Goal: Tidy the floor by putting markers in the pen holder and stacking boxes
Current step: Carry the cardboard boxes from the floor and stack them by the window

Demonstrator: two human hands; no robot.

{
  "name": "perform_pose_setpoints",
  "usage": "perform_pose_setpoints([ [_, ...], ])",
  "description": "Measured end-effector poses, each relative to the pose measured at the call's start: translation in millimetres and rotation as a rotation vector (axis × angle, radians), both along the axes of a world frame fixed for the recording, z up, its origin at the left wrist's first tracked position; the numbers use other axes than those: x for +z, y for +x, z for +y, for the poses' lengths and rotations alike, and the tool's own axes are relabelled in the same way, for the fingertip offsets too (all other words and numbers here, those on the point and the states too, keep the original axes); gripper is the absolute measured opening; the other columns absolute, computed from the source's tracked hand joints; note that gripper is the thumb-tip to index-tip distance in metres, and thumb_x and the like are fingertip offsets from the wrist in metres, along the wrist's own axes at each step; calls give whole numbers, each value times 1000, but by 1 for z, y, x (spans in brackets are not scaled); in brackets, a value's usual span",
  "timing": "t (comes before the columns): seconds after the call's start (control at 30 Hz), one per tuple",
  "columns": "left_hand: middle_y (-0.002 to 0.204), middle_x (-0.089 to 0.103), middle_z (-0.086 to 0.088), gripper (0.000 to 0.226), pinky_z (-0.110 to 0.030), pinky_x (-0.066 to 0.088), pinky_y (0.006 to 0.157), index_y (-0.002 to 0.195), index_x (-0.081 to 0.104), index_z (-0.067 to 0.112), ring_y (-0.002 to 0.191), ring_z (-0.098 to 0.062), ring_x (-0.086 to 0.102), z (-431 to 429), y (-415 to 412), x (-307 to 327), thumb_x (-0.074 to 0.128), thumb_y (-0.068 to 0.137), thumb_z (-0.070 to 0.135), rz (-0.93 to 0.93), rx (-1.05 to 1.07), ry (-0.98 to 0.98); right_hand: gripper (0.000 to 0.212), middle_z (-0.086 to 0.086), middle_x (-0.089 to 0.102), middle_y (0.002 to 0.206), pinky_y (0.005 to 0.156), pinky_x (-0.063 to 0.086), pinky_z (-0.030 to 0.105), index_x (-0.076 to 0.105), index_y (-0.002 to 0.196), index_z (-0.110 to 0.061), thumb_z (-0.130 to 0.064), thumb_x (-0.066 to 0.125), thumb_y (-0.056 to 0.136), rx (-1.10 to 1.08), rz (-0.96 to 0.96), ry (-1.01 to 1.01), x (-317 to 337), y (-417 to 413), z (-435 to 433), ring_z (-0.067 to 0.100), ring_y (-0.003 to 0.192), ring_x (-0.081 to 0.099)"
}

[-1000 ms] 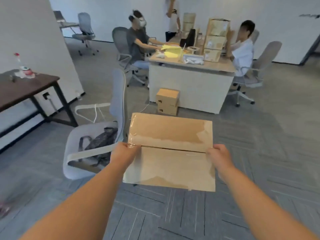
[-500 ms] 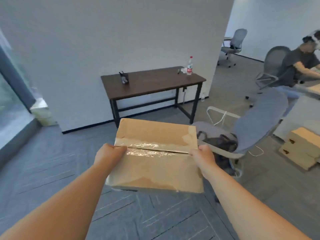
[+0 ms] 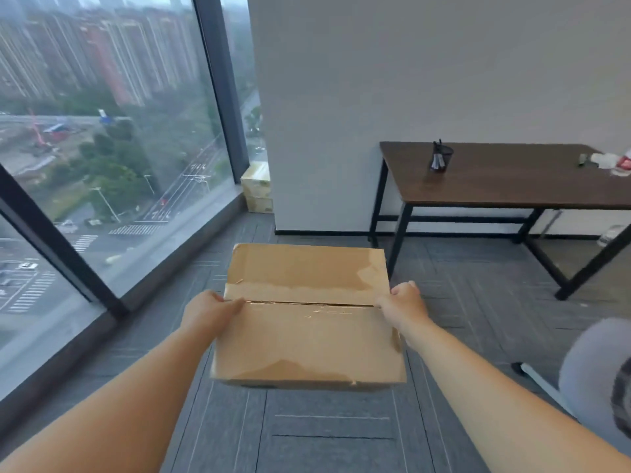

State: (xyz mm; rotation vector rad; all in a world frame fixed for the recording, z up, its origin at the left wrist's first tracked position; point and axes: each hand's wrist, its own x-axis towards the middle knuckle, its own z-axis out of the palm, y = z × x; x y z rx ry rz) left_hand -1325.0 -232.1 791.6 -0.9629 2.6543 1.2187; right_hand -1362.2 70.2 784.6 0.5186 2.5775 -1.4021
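Your left grip (image 3: 208,314) and right grip (image 3: 404,307) each grasp one side of the taped brown cardboard box (image 3: 307,339), curled onto its edges at the tape seam, holding it above the grey carpeted floor (image 3: 334,435). Ahead to the right, the black mesh pen holder (image 3: 441,159) stands on the dark wooden desk (image 3: 512,180). Two stacked pale cardboard boxes (image 3: 256,191) sit beside the window (image 3: 102,165).

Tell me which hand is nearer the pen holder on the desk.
Right. The right hand grips the cardboard box at its right edge, just left of and below the pen holder; the left hand grips the opposite edge, toward the window.
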Motion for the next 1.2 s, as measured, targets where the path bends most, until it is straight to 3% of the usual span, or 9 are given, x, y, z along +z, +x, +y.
perform_pose_setpoints([
  [0.07,73,53,-2,30,-32,38,59,78,53,10,67,-18,48,-27,-33,-13,66,83,37,-35,15,-21,10,-2,32,75,67,29,30,46,78,-8,-9,56,82,63,-41,67,-3,-41,-24,21,81,32],
  [0.17,72,53,-2,34,-31,37,59,74,51,11,67,-19,49,-57,-94,-32,64,84,41,-76,39,-57,16,-1,37,75,56,25,29,45,91,-10,-13,56,80,181,-107,148,-16,-122,-53,17,69,37],
  [0.43,88,64,-10,37,-38,52,77,85,58,8,85,-27,61,-122,-249,-61,66,83,44,-183,266,-34,20,0,40,79,55,29,29,38,79,-15,-15,58,77,365,-177,66,-38,-345,-145,15,67,38],
  [0.8,67,62,-7,39,-38,46,65,69,62,5,67,-26,59,-253,-441,-68,63,84,42,-205,382,-96,15,2,44,84,55,30,30,42,83,-13,-16,56,77,526,-171,91,-35,-581,-297,18,70,41],
  [0.97,65,61,-3,35,-32,37,56,74,60,9,64,-20,55,-333,-558,-100,63,84,43,-224,370,-39,18,1,43,76,54,28,30,38,71,-15,-12,54,79,511,-202,105,-46,-689,-369,18,65,38],
  [1.2,66,59,-11,37,-32,39,62,65,56,5,67,-28,56,-411,-715,-110,66,81,37,-247,393,121,13,3,49,83,56,32,30,43,78,-15,-16,56,79,501,-195,99,-47,-843,-450,18,68,43],
])
